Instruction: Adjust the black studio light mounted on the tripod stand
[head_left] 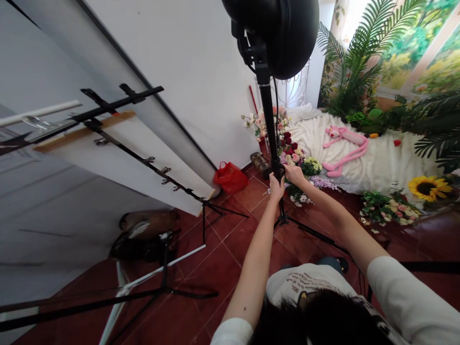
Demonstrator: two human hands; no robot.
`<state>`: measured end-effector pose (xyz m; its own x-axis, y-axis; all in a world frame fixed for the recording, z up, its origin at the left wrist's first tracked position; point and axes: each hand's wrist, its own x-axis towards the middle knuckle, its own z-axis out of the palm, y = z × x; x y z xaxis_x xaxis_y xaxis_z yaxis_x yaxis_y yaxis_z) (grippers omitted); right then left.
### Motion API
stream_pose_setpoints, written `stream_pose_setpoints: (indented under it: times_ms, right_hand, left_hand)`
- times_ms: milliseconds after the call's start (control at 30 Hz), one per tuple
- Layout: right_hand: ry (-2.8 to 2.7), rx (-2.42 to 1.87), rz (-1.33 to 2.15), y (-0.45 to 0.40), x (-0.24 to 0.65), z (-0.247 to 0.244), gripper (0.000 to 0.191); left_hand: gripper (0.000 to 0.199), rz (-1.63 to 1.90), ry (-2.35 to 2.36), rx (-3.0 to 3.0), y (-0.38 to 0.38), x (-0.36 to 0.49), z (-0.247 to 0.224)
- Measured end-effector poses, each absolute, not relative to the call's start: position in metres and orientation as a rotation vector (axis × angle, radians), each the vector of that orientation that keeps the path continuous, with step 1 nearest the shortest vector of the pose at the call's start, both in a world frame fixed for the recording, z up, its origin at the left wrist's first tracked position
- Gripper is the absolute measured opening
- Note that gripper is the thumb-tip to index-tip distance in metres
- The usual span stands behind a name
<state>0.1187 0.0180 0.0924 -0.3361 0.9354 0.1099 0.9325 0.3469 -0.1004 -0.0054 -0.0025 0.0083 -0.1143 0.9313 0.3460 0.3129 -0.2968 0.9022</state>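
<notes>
Straight ahead stands a black light stand [269,120] with a large black studio light [283,33] on top. Around the pole, just below a clamp collar, my left hand [276,186] has its fingers wrapped. My right hand [293,175] is closed at the collar's knob on the right side, slightly higher than the left; the knob is mostly hidden by the fingers. A thin cable hangs down along the pole. The stand's legs [309,230] are spread on the red tiled floor [230,230].
A white board [161,158] leans at the left beside a black clamp stand [140,160]. A red bag [231,178] sits by the wall. At right, flowers [391,208], a sunflower [427,188] and a pink plush toy [345,143] lie around white cloth [305,129]. Tripod legs [165,287] cross the lower left.
</notes>
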Motion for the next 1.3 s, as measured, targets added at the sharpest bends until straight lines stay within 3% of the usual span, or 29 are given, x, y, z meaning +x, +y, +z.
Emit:
stream_pose_setpoints:
  times_ms: [333,533,800,967,1100,1300]
  right_hand:
    - [-2.676,-1.567,0.024,0.046,0.114,0.092,0.041]
    - [-2.539,-1.648,0.052,0.040,0.116,0.076,0.047]
    - [-2.826,-1.459,0.012,0.045,0.129,0.096,0.036]
    - [-2.856,-1.460,0.058,0.053,0.123,0.117,0.041]
    - [-2.870,-1.530,0.054,0.056,0.118,0.128,0.032]
    - [-2.766,-1.536,-0.011,0.041,0.124,0.122,0.033]
  left_hand:
    - [0.039,1.453,1.386,1.593,-0.001,-0.005,0.004]
    - [0.042,1.465,1.394,1.590,0.001,-0.004,0.001]
    - [0.040,1.492,1.381,1.621,0.002,-0.004,-0.002]
    - [0.038,1.516,1.359,1.649,0.004,-0.005,-0.003]
    - [0.037,1.520,1.363,1.647,0.004,-0.005,-0.004]
    - [0.037,1.499,1.378,1.649,0.002,-0.005,-0.002]
